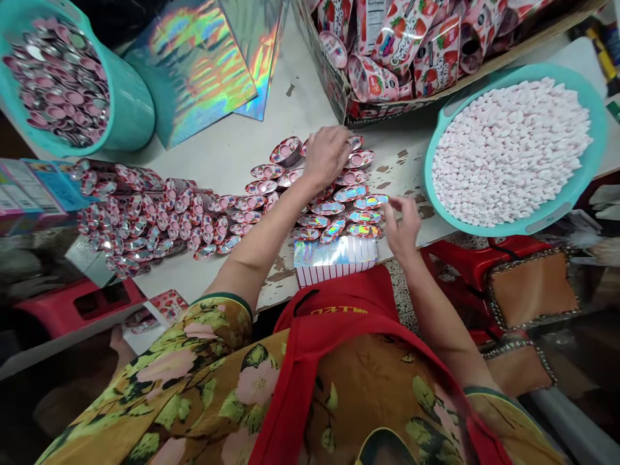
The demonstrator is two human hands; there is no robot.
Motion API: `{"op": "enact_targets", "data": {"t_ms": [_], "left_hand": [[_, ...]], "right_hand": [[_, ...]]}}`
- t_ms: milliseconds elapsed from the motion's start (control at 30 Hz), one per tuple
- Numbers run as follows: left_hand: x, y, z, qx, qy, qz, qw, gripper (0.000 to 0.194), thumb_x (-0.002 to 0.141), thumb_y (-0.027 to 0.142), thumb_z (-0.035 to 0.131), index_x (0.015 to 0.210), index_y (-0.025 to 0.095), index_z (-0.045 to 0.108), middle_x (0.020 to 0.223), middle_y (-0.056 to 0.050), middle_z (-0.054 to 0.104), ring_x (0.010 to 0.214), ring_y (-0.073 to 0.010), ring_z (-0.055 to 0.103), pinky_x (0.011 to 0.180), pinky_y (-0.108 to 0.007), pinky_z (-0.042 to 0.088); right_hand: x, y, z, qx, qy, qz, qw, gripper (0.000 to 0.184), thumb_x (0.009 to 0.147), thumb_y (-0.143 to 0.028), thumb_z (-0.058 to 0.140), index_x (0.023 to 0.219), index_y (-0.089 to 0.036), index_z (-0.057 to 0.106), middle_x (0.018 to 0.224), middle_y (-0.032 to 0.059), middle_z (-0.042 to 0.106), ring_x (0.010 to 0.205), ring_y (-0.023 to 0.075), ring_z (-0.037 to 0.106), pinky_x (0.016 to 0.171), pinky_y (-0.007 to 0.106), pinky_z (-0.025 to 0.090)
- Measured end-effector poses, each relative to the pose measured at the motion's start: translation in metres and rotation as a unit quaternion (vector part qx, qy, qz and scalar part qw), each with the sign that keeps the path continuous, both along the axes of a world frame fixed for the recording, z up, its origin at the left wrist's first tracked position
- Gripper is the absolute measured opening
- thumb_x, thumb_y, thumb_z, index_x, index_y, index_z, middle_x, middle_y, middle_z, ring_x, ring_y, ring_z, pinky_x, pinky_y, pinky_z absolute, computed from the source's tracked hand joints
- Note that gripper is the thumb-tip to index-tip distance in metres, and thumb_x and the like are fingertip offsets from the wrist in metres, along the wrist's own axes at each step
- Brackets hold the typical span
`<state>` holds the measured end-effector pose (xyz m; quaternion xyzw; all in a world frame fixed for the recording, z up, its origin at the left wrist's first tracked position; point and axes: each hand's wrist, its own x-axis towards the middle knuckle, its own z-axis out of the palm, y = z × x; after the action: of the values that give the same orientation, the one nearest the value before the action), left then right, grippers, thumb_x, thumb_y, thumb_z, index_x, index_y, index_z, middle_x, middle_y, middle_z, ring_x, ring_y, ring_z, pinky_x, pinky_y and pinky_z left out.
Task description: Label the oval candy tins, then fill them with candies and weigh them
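Note:
Small strawberry-printed packs with oval pink ends [351, 193] stand upright in close rows on the table in front of me. My left hand [328, 154] reaches over the back rows. Its fingers are bent down among the packs, and the fingertips are partly hidden, so what they pinch does not show. Beside the right end of the rows is my right hand [403, 226], fingers loosely bent and apart, close to the nearest pack. Shiny rainbow patches cover the tops of the front packs. Just before them lies a stack of shiny holographic sheets [334, 252] at the table edge.
More packs [145, 219] are piled on the left. A turquoise bucket [128, 110] holds pink and silver oval pieces. To the right, a turquoise basin [433, 174] contains small white-pink pieces. Behind stand a cardboard box [334, 87] of strawberry packs and large holographic sheets [194, 64].

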<state>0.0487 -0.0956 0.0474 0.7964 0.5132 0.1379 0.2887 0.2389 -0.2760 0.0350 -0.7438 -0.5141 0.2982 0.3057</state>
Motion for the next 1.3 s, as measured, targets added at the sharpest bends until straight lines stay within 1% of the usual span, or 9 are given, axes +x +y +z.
{"op": "enact_targets", "data": {"t_ms": [167,233,367,500,633,767,933,1033,1300], "left_hand": [[-0.039,-0.113,0.018,-0.043,-0.089,0.042,0.994,0.022,0.100,0.033,0.050,0.092,0.023,0.069,0.092,-0.005,0.070,0.092,-0.0204,0.064,0.091,-0.036,0.048],[-0.048,-0.159,0.015,-0.098,-0.101,0.000,0.990,0.021,0.099,0.029,0.052,0.088,0.022,0.069,0.087,-0.004,0.071,0.083,-0.0182,0.066,0.082,-0.032,0.051],[-0.045,-0.214,0.005,-0.109,-0.010,-0.047,0.993,0.016,0.096,0.022,0.058,0.106,0.020,0.070,0.113,-0.010,0.073,0.104,-0.0227,0.067,0.093,-0.036,0.052],[-0.036,-0.228,0.005,-0.099,0.140,-0.065,0.983,0.017,0.093,0.028,0.066,0.104,0.018,0.072,0.106,-0.014,0.074,0.105,-0.0302,0.065,0.089,-0.041,0.052],[-0.040,-0.223,0.006,-0.101,0.160,-0.075,0.979,0.019,0.097,0.029,0.058,0.087,0.021,0.072,0.088,-0.010,0.073,0.094,-0.0284,0.063,0.080,-0.038,0.049],[-0.047,-0.218,0.005,-0.093,0.113,-0.100,0.984,0.025,0.099,0.027,0.052,0.084,0.023,0.072,0.086,-0.007,0.071,0.088,-0.0256,0.059,0.080,-0.036,0.046],[-0.040,-0.227,0.003,-0.024,0.097,-0.072,0.992,0.026,0.098,0.028,0.054,0.117,0.025,0.071,0.112,-0.012,0.068,0.105,-0.0274,0.057,0.091,-0.040,0.044],[-0.035,-0.237,-0.003,-0.015,0.098,-0.123,0.987,0.035,0.100,0.022,0.047,0.131,0.022,0.064,0.120,-0.015,0.068,0.107,-0.0274,0.058,0.092,-0.041,0.045],[-0.049,-0.253,0.003,-0.062,-0.010,-0.138,0.988,0.020,0.099,0.030,0.051,0.094,0.020,0.068,0.122,-0.015,0.071,0.118,-0.0285,0.061,0.100,-0.048,0.049]], "right_hand": [[-0.020,-0.088,-0.011,-0.138,0.152,-0.117,0.972,0.045,0.087,-0.057,0.060,0.114,-0.022,0.053,0.112,0.0125,0.065,0.096,0.0228,0.064,0.087,0.040,0.055],[-0.029,-0.102,-0.027,-0.181,0.238,-0.131,0.945,0.062,0.076,-0.058,0.070,0.121,-0.022,0.049,0.108,0.0101,0.066,0.091,0.0209,0.065,0.083,0.039,0.056],[-0.030,-0.106,-0.041,-0.201,0.289,-0.131,0.927,0.077,0.062,-0.059,0.079,0.123,-0.021,0.053,0.090,0.0013,0.065,0.077,0.0174,0.061,0.074,0.033,0.054],[-0.017,-0.111,-0.022,-0.199,0.239,-0.053,0.949,0.049,0.077,-0.063,0.066,0.101,-0.020,0.064,0.087,0.0035,0.066,0.077,0.0192,0.058,0.072,0.034,0.052],[-0.018,-0.110,0.009,-0.094,-0.006,0.031,0.995,0.044,0.092,-0.054,0.056,0.119,-0.020,0.067,0.118,0.0147,0.066,0.109,0.0289,0.058,0.094,0.043,0.047],[-0.031,-0.092,0.026,-0.069,-0.113,0.208,0.969,0.031,0.100,-0.043,0.052,0.117,-0.026,0.072,0.127,0.0118,0.067,0.123,0.0301,0.052,0.108,0.047,0.032],[-0.031,-0.071,0.019,-0.138,-0.099,0.279,0.945,0.029,0.102,-0.035,0.047,0.099,-0.022,0.073,0.105,0.0102,0.074,0.107,0.0283,0.057,0.096,0.042,0.035],[-0.026,-0.065,0.013,-0.169,-0.069,0.292,0.939,0.027,0.100,-0.032,0.047,0.097,-0.021,0.071,0.105,0.0097,0.074,0.103,0.0275,0.058,0.088,0.038,0.038],[-0.030,-0.058,0.004,-0.195,-0.056,0.269,0.941,0.024,0.098,-0.030,0.049,0.095,-0.019,0.071,0.107,0.0100,0.075,0.101,0.0271,0.061,0.089,0.037,0.042]]}}
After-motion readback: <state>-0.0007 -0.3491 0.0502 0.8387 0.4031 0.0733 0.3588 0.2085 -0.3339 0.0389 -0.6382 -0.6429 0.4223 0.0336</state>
